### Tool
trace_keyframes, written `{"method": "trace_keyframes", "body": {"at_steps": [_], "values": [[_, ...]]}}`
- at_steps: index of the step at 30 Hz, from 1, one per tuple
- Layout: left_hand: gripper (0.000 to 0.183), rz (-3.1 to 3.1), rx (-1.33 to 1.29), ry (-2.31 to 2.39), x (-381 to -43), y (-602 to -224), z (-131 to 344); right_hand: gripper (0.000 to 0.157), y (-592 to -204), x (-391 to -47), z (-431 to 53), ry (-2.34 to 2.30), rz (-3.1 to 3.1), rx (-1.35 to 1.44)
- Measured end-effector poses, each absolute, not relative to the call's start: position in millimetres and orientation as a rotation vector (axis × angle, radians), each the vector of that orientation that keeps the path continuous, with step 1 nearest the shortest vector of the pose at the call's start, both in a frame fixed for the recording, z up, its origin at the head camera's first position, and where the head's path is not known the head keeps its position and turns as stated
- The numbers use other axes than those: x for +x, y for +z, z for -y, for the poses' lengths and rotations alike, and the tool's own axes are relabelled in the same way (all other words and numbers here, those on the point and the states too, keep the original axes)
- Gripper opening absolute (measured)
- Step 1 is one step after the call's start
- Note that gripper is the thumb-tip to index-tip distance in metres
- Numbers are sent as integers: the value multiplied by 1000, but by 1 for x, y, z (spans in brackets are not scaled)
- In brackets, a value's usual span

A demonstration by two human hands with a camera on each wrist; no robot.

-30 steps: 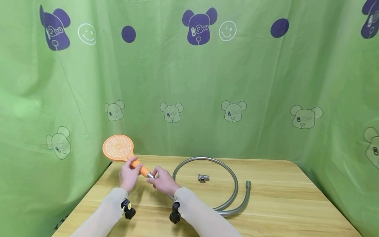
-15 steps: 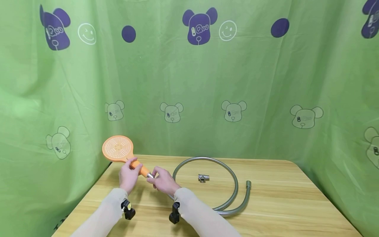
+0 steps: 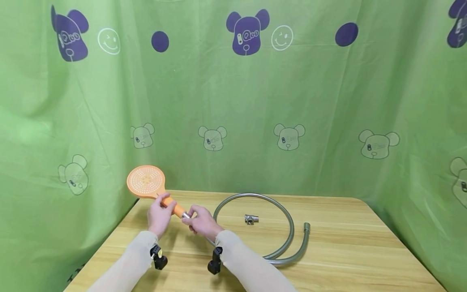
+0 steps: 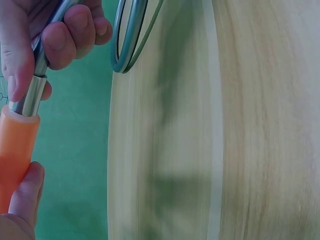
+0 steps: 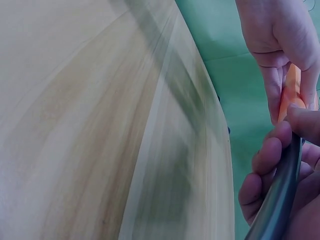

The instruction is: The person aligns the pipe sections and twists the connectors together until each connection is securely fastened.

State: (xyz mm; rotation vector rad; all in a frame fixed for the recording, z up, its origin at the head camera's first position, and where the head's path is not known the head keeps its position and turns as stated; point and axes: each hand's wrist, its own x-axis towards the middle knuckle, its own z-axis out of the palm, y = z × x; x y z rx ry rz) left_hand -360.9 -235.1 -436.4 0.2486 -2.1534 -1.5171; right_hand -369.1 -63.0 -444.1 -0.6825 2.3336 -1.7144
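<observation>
An orange shower head (image 3: 146, 181) with a round perforated face is held up over the table's left side. My left hand (image 3: 159, 215) grips its handle (image 4: 15, 150) from below the face, thumb along the near side. My right hand (image 3: 202, 223) pinches the metal hose connector (image 4: 34, 95) at the handle's lower end, fingers curled round the grey shower hose (image 5: 280, 195). In the left wrist view the connector sits right at the handle's end opening. From the right hand the hose loops onto the table, its free end (image 3: 307, 228) pointing up at the right.
A small metal tee valve (image 3: 251, 219) lies on the wooden table (image 3: 346, 243) inside the hose loop. Green curtains (image 3: 233, 89) with bear prints hang behind and at both sides. A black wrist camera (image 3: 215, 259) is worn on each sleeve.
Both hands keep their holds on the shower head and the hose connector. The head view shifts very slightly; the hose and valve stay put.
</observation>
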Motion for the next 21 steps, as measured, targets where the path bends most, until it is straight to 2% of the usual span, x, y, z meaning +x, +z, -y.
{"method": "trace_keyframes", "body": {"at_steps": [21], "values": [[46,2154,239,-1508,-361,-439,236,18,-443,-369,63,-1751,-2277,-650]]}}
